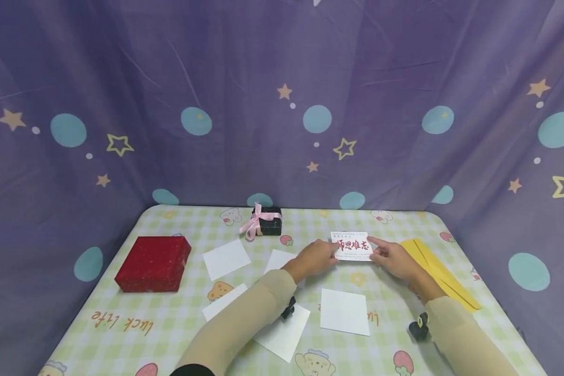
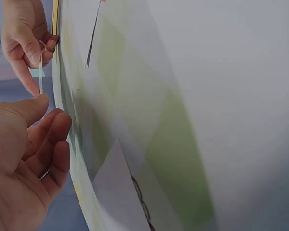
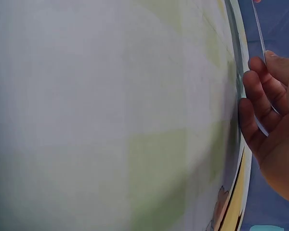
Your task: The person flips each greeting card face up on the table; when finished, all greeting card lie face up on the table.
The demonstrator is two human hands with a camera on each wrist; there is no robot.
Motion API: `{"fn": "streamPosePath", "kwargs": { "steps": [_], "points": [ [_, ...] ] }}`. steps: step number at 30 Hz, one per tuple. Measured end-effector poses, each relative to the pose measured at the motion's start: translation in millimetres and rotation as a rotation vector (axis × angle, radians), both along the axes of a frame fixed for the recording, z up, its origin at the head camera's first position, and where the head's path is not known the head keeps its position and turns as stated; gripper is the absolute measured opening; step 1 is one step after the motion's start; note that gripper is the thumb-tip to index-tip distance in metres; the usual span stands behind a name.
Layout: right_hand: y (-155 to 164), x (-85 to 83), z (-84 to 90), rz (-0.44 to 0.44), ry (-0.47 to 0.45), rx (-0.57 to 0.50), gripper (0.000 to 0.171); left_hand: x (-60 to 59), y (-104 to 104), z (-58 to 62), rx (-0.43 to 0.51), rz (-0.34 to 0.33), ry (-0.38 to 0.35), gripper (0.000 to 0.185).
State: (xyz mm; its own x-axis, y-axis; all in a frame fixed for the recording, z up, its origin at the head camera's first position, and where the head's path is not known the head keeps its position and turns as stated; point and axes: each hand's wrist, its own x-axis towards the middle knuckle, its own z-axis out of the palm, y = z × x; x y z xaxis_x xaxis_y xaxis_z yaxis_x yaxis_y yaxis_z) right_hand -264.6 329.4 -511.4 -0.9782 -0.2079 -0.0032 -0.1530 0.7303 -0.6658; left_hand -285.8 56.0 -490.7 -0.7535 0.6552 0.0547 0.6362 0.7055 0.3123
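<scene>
In the head view we see the card, white with red characters, held just right of the frame's centre, low over the far part of the bench. Our left hand pinches its left edge and our right hand pinches its right edge, so each grip is closed on the card. A yellow envelope lies to the right, passing under the right wrist. Several white sheets lie about the middle and lower part of the bench, one sheet just below the hands. A red box sits at the left, and a small black box with a pink ribbon stands near the far edge, centre.

In the left wrist view the left hand fills the lower left, thumb and curled fingers closing on the bottom end of the card, seen edge-on as a thin pale strip. The right hand holds its other end at the upper left. The checked bench fills the rest.

In the right wrist view the right hand sits at the right edge, fingers curled round the card, again a thin edge running up to the top right. The bench fills the left, blurred.
</scene>
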Motion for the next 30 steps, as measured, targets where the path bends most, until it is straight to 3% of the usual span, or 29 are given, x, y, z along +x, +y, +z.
{"fn": "streamPosePath", "kwargs": {
  "steps": [14, 21, 30],
  "points": [
    [4, -4.8, -5.0, 0.059, -0.025, 0.061, 0.058, -1.8, 2, -2.3, -0.083, 0.033, -0.031, 0.018],
    [-1, -7.5, -0.4, 0.076, -0.066, 0.088, 0.057, -3.6, 1, -5.8, -0.150, 0.080, -0.039, 0.041],
    [-1, -11.0, 5.2, 0.103, -0.093, 0.110, 0.054, -7.2, 2, -7.5, -0.154, 0.068, -0.009, 0.044]
  ]
}}
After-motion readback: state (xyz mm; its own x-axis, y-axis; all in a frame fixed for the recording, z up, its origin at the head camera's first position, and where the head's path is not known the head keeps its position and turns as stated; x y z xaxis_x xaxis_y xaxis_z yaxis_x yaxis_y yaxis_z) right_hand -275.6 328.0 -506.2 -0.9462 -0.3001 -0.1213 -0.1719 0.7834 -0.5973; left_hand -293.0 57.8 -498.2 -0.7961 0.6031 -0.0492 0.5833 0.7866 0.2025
